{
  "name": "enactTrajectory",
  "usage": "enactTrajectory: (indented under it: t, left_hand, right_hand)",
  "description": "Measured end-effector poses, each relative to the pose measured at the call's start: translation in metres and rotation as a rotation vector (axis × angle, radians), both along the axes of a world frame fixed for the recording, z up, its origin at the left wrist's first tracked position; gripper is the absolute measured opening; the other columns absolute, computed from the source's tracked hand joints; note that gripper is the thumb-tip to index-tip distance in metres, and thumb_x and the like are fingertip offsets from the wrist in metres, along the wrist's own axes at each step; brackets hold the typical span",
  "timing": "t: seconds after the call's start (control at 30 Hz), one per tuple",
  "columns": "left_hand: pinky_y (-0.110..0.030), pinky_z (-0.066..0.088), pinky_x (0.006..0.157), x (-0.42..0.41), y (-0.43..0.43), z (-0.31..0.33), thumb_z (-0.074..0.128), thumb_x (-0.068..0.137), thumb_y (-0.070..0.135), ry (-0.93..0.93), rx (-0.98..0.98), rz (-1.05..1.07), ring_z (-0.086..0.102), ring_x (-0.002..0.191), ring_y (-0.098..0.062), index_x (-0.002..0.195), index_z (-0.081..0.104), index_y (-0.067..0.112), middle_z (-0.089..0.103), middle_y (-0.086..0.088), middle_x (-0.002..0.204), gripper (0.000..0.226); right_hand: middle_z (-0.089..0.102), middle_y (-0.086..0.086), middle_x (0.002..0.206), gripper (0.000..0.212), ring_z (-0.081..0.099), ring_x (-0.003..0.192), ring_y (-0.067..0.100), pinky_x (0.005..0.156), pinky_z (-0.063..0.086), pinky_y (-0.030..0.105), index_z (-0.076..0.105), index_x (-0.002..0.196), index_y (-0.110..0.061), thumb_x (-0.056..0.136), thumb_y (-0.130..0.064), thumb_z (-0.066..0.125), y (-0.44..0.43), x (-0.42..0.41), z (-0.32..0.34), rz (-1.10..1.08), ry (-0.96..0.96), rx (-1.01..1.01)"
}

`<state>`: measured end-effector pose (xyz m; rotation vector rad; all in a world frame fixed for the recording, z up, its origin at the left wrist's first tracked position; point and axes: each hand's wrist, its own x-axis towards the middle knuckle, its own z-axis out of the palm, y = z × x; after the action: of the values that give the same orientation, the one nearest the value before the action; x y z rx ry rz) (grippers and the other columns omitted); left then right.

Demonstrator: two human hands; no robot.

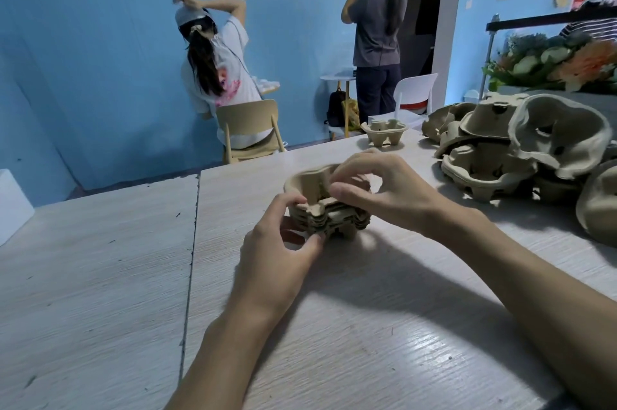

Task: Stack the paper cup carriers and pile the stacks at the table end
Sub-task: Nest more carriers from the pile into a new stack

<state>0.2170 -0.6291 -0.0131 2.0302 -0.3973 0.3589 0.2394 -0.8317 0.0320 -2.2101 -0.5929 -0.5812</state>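
Centrally, the left hand (283, 237) grips the stack (337, 221) at its lower edges to steady it; the right hand (377, 191) pinches the top carrier (305, 181), probably to seat it squarely.

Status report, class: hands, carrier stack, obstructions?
Left hand and right hand both grip the carrier stack, mid-table. Loose carriers heaped right. Lone carrier at far end.

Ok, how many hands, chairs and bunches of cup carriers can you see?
Hands: 2, left hand and right hand
Chairs: 2, tan chair and white chair
Carrier bunches: 3, held stack, far bunch and loose heap
Total: 7
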Motion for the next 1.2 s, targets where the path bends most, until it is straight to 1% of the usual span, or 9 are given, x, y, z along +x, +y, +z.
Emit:
enactTrajectory:
  t: [0.1, 0.17, 0.27, 0.33, 0.47, 0.67, 0.87, 1.07, 1.2]
  left_hand:
    - [-0.042, 0.058, 0.08, 0.003, 0.003, 0.0, 0.082, 0.08, 0.024, -0.026, -0.035, 0.06, 0.07, 0.083, -0.005, 0.11, 0.058, 0.044, 0.072, 0.018, 0.09, 0.043]
    - [-0.04, 0.058, 0.08, 0.005, 0.004, 0.0, 0.082, 0.079, 0.024, -0.036, -0.056, 0.094, 0.07, 0.083, -0.005, 0.108, 0.059, 0.043, 0.072, 0.018, 0.088, 0.042]
    - [-0.04, 0.058, 0.082, 0.008, 0.006, -0.001, 0.083, 0.079, 0.024, -0.039, -0.061, 0.114, 0.07, 0.083, -0.004, 0.108, 0.06, 0.045, 0.072, 0.02, 0.088, 0.043]
    - [-0.041, 0.057, 0.084, 0.011, 0.008, -0.003, 0.084, 0.078, 0.025, -0.04, -0.072, 0.132, 0.07, 0.085, -0.005, 0.11, 0.06, 0.046, 0.073, 0.021, 0.088, 0.045]
    - [-0.043, 0.055, 0.09, 0.016, 0.011, -0.007, 0.085, 0.076, 0.027, -0.05, -0.073, 0.166, 0.07, 0.089, -0.007, 0.113, 0.06, 0.05, 0.073, 0.021, 0.088, 0.051]
    - [-0.043, 0.052, 0.094, 0.016, 0.012, -0.01, 0.081, 0.077, 0.041, -0.005, -0.034, 0.17, 0.065, 0.102, -0.018, 0.117, 0.052, 0.064, 0.07, 0.03, 0.088, 0.054]
    - [-0.045, 0.048, 0.097, 0.014, 0.009, -0.004, 0.081, 0.074, 0.041, -0.023, -0.013, 0.193, 0.067, 0.094, -0.006, 0.112, 0.05, 0.067, 0.065, 0.041, 0.085, 0.056]
    - [-0.045, 0.05, 0.097, 0.011, 0.008, 0.0, 0.079, 0.078, 0.038, -0.025, -0.039, 0.195, 0.067, 0.096, -0.004, 0.118, 0.052, 0.061, 0.064, 0.043, 0.091, 0.054]
    - [-0.044, 0.051, 0.096, 0.011, 0.008, -0.002, 0.08, 0.077, 0.036, -0.043, -0.049, 0.202, 0.067, 0.092, 0.004, 0.119, 0.055, 0.057, 0.063, 0.044, 0.092, 0.053]
  right_hand:
    - [0.07, -0.015, 0.097, 0.021, 0.062, 0.099, 0.006, 0.089, 0.047, 0.027, 0.071, 0.104, -0.022, 0.094, -0.034, 0.058, -0.005, 0.015, -0.002, -0.104, 0.004, 0.192]
    - [0.069, -0.005, 0.107, 0.02, 0.062, 0.102, 0.011, 0.086, 0.047, 0.028, 0.069, 0.109, -0.016, 0.097, -0.025, 0.057, -0.011, 0.035, -0.003, -0.213, 0.019, 0.216]
    - [0.064, 0.007, 0.118, 0.028, 0.058, 0.108, 0.018, 0.089, 0.044, 0.027, 0.065, 0.118, -0.007, 0.096, -0.021, 0.055, -0.027, 0.077, -0.007, -0.363, 0.116, 0.115]
    - [0.061, 0.011, 0.125, 0.036, 0.057, 0.113, 0.023, 0.098, 0.046, 0.038, 0.061, 0.122, -0.006, 0.092, -0.026, 0.056, -0.039, 0.108, -0.011, -0.456, 0.172, 0.01]
    - [0.055, 0.013, 0.116, 0.037, 0.05, 0.11, 0.03, 0.091, 0.04, 0.043, 0.055, 0.113, -0.015, 0.08, -0.032, 0.049, -0.053, 0.16, -0.011, -0.629, 0.224, -0.152]
    - [0.046, 0.013, 0.138, 0.067, 0.035, 0.134, 0.031, 0.113, 0.025, 0.05, 0.033, 0.143, -0.017, 0.08, -0.026, 0.057, -0.071, 0.206, -0.012, -0.728, 0.27, -0.215]
    - [0.041, 0.012, 0.145, 0.062, 0.016, 0.143, 0.029, 0.108, 0.017, 0.053, 0.03, 0.141, -0.026, 0.083, -0.028, 0.054, -0.083, 0.224, -0.022, -0.789, 0.392, -0.188]
    - [0.045, 0.014, 0.138, 0.05, 0.022, 0.137, 0.036, 0.104, 0.026, 0.05, 0.036, 0.137, -0.02, 0.092, -0.03, 0.057, -0.09, 0.224, -0.03, -0.799, 0.384, -0.152]
    - [0.053, 0.016, 0.129, 0.039, 0.033, 0.128, 0.037, 0.099, 0.037, 0.047, 0.051, 0.128, -0.012, 0.092, -0.023, 0.061, -0.093, 0.223, -0.033, -0.825, 0.28, -0.158]
